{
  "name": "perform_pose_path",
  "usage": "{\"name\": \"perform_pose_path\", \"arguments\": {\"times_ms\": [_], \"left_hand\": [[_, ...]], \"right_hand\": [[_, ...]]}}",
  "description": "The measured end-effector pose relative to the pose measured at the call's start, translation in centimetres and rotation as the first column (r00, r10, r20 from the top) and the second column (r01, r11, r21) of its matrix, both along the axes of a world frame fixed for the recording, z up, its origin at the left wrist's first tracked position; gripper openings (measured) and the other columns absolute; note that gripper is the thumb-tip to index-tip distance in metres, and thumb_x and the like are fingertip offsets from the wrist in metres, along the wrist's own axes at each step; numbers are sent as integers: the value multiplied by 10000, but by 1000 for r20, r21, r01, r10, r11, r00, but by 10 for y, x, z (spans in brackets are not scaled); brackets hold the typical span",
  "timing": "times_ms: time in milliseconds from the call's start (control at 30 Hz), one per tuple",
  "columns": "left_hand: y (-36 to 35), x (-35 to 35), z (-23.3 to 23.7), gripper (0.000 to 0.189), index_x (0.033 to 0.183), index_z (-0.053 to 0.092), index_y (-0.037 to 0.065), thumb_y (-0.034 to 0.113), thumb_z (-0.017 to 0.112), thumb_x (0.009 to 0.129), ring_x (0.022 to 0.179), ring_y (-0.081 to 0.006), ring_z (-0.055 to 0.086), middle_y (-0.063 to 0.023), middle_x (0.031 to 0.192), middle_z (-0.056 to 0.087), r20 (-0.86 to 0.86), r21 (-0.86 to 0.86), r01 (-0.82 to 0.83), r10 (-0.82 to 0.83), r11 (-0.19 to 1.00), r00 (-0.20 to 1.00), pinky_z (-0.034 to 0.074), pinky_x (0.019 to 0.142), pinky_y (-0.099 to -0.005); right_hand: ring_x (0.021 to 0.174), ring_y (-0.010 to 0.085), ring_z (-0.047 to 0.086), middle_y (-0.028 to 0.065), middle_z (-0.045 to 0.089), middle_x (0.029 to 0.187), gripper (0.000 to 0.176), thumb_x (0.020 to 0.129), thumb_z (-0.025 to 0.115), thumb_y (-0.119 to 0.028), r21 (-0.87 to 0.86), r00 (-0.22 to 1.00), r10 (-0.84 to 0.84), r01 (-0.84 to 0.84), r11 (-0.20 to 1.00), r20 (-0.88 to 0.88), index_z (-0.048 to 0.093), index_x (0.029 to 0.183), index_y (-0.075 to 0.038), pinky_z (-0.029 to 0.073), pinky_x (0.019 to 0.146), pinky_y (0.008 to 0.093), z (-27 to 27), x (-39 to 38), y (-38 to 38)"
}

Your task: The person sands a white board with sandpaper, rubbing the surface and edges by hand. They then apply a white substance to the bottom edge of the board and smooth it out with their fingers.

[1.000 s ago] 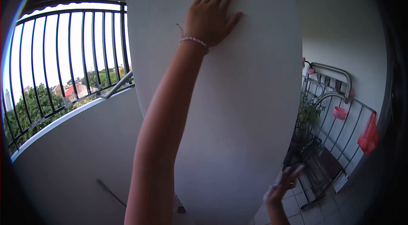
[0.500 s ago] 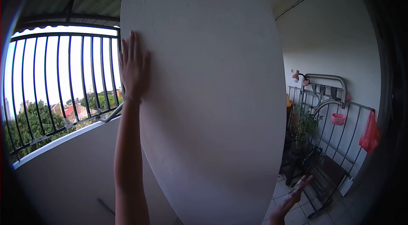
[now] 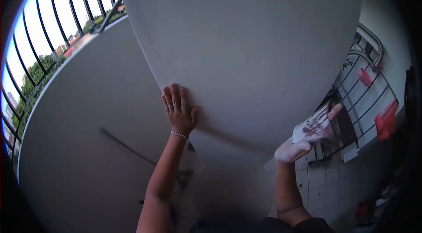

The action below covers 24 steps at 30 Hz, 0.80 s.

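Head view: left hand point(image 3: 179, 112) spread flat, empty, probably bracing against pale panel point(image 3: 246, 48); white-dusted right hand point(image 3: 292, 150) loosely grips streaked sheet point(image 3: 313, 127).

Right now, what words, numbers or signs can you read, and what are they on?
None: no text can be read here.
Pale surface by the left hand: no letters visible.
Red bag and pink container: no letters I can make out.
Dim clutter at lower right: too dark and blurred to tell.

The head view looks forward and down at both nearby hands point(image 3: 179, 112).
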State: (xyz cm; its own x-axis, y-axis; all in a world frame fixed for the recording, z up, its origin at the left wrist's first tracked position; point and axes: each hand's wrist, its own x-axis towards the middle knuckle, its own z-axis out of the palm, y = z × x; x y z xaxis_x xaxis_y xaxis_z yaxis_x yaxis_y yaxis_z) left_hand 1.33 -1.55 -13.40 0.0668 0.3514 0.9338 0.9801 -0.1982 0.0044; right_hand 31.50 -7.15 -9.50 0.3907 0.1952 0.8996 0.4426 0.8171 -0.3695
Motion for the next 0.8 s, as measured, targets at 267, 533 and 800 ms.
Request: {"name": "perform_pose_path", "arguments": {"times_ms": [267,533,800], "left_hand": [[-1,-4,-147,700,1494,100,64,460,335,967,1400,-496,6,-298,1520,33,89,-109,9,0,994,996,64,1136,-567],[3,12,-195,613,1466,282,354,443,500,899,1448,-281,96,-6,1574,131,-617,-65,35,-68,997,784,69,1156,-479],[35,103,-66,634,1514,144,195,339,367,938,1452,-189,116,10,1573,151,-906,-23,243,-123,970,405,48,1173,-430]], "right_hand": [[1404,314,204,179,204,1516,788,966,310,-570,-269,932,-14,-90,959,-361,178,1441,44,125,1138,437,-57,30,-20],[1411,289,215,173,252,1512,749,985,300,-519,-341,907,-319,218,915,-276,161,1452,49,95,1153,402,-54,122,-69],[1404,285,242,185,304,1490,758,979,278,-537,-298,858,-468,399,868,-214,186,1452,48,86,1162,402,-51,154,-101]]}}
